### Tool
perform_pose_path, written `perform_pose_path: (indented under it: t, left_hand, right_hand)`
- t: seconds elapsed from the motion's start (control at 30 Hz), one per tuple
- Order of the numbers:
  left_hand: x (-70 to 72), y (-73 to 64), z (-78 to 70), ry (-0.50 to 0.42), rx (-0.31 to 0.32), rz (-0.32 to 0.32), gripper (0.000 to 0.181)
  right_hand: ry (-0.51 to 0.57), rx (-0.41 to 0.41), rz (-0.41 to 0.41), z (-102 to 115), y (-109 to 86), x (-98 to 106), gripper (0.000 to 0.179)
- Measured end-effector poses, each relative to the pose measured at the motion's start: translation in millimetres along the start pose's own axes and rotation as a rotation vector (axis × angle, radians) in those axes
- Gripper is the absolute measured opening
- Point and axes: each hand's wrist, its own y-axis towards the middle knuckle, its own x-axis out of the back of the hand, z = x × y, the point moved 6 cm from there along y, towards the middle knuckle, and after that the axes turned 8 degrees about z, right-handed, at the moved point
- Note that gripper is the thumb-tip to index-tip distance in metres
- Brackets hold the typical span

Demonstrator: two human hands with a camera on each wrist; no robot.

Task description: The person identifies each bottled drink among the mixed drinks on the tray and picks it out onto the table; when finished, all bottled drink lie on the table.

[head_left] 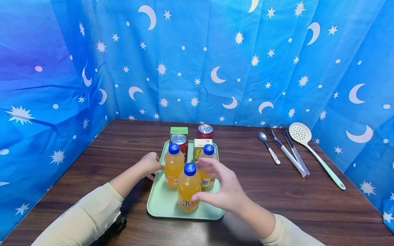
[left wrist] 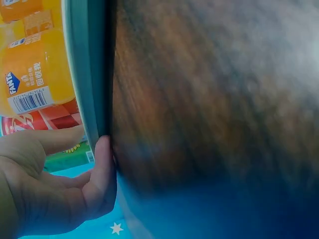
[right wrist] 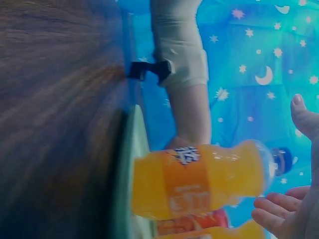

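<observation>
A pale green tray (head_left: 163, 205) lies on the table with drinks standing on it. My left hand (head_left: 150, 164) pinches its left rim, one finger inside and another against the outer side in the left wrist view (left wrist: 60, 189). Nearest me on the tray stands an orange Fanta bottle (head_left: 189, 188) with a blue cap. Beside it my right hand (head_left: 226, 188) is spread, thumb and fingers apart; in the right wrist view the hand (right wrist: 294, 214) is clear of the bottle (right wrist: 199, 179). Two more orange bottles, a left one (head_left: 174, 167) and a right one (head_left: 208, 171), stand behind.
Farther back are two red cans (head_left: 183, 145), a carton with a sunflower (head_left: 198, 147) and a green carton (head_left: 179, 131). On the right of the wooden table (head_left: 252, 205) lie a spoon (head_left: 269, 148), tongs (head_left: 287, 153), a whisk-like utensil and a slotted skimmer (head_left: 323, 164).
</observation>
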Motion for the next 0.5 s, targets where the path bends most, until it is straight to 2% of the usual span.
perform_pose_path:
  t: [0.3,0.5]
  left_hand:
    - [-1.8,1.2,0.2,0.04,-0.015,0.001,0.024]
    - [-1.9,0.9,-0.6,0.036,-0.011,0.006,0.024]
  right_hand:
    - [0.027,-0.153,0.003,-19,-0.4,-17,0.071]
    - [0.015,-0.208,0.022,-26,1.6,-25,0.065]
